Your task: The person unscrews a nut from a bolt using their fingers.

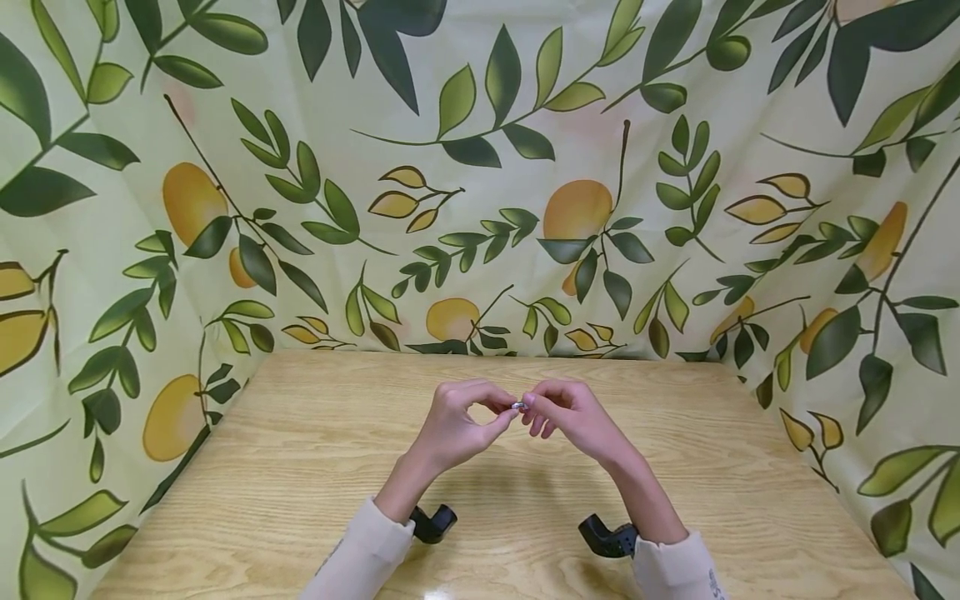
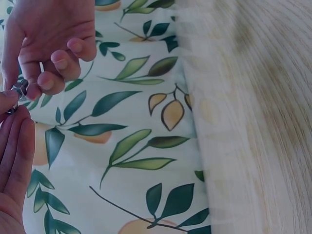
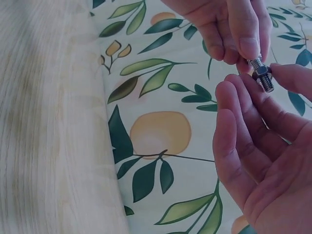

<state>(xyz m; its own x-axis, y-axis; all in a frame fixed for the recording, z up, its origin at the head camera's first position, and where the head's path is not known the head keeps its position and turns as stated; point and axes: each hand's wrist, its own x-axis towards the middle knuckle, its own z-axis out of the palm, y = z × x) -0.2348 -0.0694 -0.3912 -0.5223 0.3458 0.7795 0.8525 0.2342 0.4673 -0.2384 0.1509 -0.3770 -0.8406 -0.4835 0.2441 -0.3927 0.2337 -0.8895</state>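
Observation:
A small silver bolt with a hex nut on its thread is held in the air above the wooden table, between both hands. My left hand pinches the bolt's head end between thumb and fingertips. My right hand pinches the nut between thumb and forefinger, its other fingers loosely curled. In the left wrist view the bolt shows at the left edge, partly hidden by fingers.
A cloth printed with leaves and lemons walls the table at the back and both sides. Black wrist camera mounts sit under my cream sleeves near the front edge.

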